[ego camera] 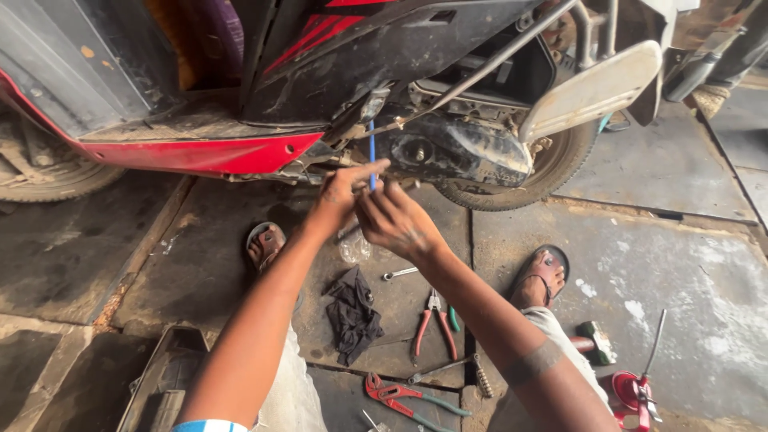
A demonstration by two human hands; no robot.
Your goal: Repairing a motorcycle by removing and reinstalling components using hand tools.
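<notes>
Stained concrete floor [664,264] carries a red scooter [240,152] raised before you. Both your arms extend forward and upward to its underside. Your left hand [340,196] pinches a thin blue tube [372,156] that hangs beside the engine casing [456,156]. Your right hand [396,220] is curled just beside it; its grasp cannot be determined. Red-handled pliers [432,324], a spanner [398,274] and a black rag [352,312] lie on the floor beneath your forearms.

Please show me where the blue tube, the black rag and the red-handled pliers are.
blue tube [372,152], head view, middle of its length above the hands
black rag [352,314], head view, centre of the cloth
red-handled pliers [433,324], head view, near the pivot between the handles
</notes>
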